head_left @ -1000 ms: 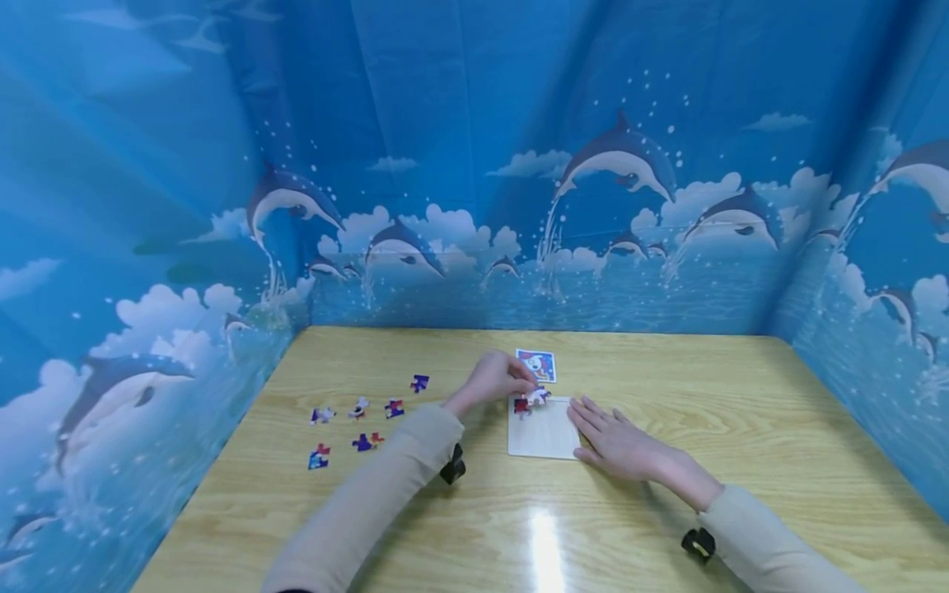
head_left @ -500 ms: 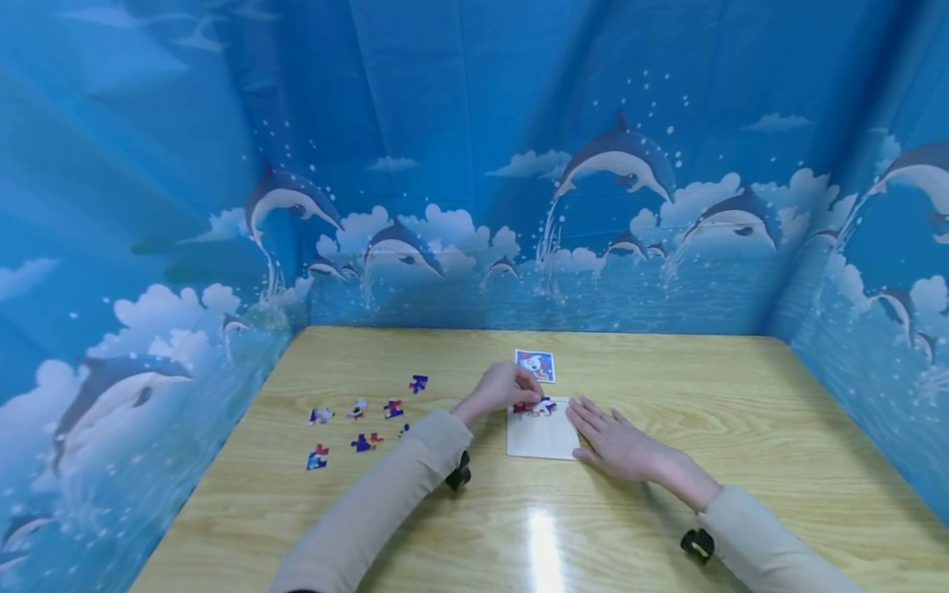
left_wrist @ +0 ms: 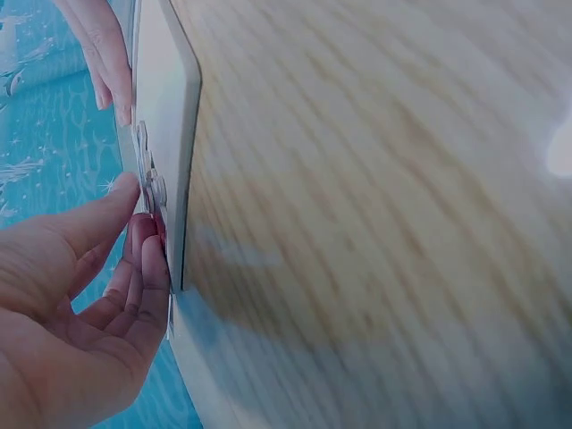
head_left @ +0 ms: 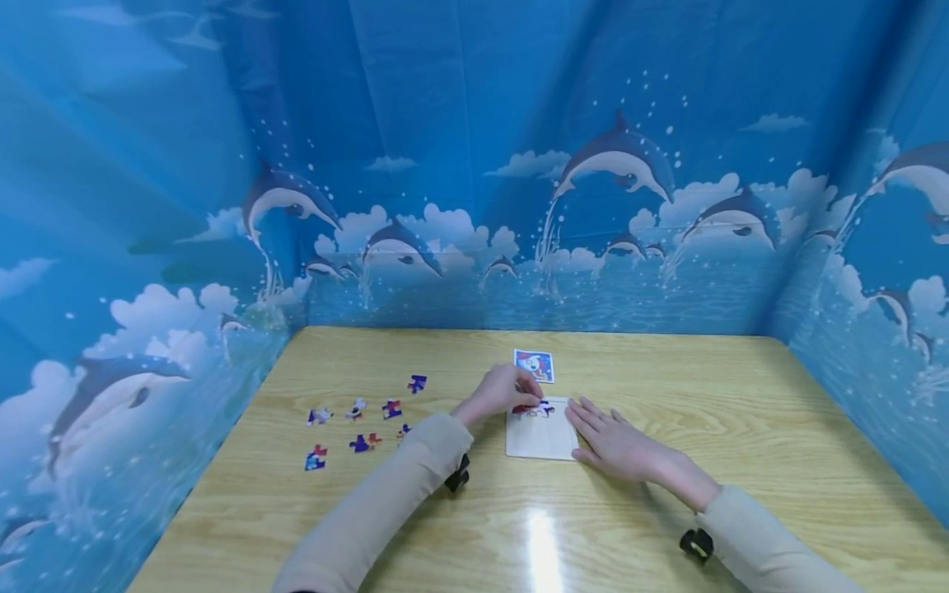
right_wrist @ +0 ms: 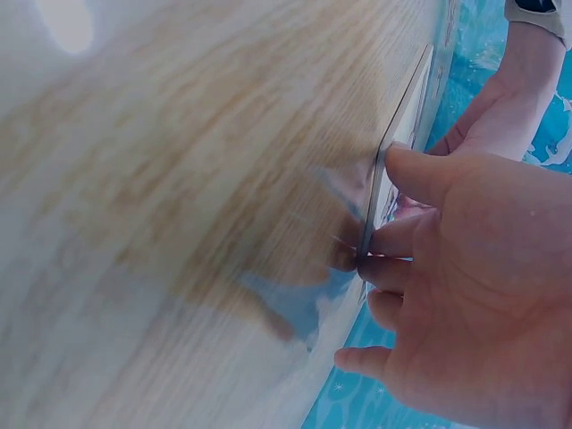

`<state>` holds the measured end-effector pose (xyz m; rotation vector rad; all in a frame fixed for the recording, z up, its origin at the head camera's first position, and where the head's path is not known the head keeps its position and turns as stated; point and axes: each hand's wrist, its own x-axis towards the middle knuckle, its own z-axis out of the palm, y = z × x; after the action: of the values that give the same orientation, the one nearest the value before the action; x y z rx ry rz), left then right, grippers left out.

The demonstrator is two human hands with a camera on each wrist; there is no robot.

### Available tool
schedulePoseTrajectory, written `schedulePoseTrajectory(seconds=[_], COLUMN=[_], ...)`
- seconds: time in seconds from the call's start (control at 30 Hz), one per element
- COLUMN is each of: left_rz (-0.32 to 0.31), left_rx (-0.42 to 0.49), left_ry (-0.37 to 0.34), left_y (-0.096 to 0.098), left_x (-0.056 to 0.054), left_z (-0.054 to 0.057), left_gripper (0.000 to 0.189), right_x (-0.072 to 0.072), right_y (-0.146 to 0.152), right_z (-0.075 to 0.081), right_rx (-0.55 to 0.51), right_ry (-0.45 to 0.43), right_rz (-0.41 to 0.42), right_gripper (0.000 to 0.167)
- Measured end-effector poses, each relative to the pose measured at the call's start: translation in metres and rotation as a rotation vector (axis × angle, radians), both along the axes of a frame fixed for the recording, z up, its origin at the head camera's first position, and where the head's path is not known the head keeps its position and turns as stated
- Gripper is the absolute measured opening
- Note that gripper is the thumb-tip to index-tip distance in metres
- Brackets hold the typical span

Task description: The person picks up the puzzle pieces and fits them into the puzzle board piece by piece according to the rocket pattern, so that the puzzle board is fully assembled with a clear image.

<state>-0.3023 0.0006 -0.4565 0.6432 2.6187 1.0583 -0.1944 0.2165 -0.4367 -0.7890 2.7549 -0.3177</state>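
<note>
Low over the board (head_left: pixel 541 438), the left hand (head_left: pixel 504 389) pinches a puzzle piece (head_left: pixel 547 408) at the board's far edge, beside a red piece (head_left: pixel 521 408); the right hand (head_left: pixel 614 443) lays straight fingers along its right edge. Loose pieces (head_left: pixel 392 408) lie left of the board, a card (head_left: pixel 537 366) just beyond.

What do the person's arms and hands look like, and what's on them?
Both arms wear long, plain, cream cloth sleeves, with a small, black, blocky device near each cuff. The left hand and right hand wear no gloves.
</note>
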Motion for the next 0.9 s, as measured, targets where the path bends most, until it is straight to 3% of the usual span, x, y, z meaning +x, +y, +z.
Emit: schedulePoseTrajectory(seconds=[0.33,0.67,0.9], left_rz=[-0.015,0.015,0.065], left_rx=[-0.020,-0.050,0.006], left_ry=[0.025,0.065,0.082], left_y=[-0.001,-0.002,-0.011], left_x=[0.002,0.004,-0.001], left_z=[0.001,0.002,0.005], left_gripper=[0.008,0.006,0.013], right_x=[0.000,0.000,0.000], right_y=[0.001,0.000,0.001], right_z=[-0.001,-0.002,-0.002], right_rx=[-0.010,0.001,-0.016], right_ry=[0.033,-0.001,0.017], right_rz=[0.006,-0.005,0.007], right_gripper=[0.063,0.065,0.064])
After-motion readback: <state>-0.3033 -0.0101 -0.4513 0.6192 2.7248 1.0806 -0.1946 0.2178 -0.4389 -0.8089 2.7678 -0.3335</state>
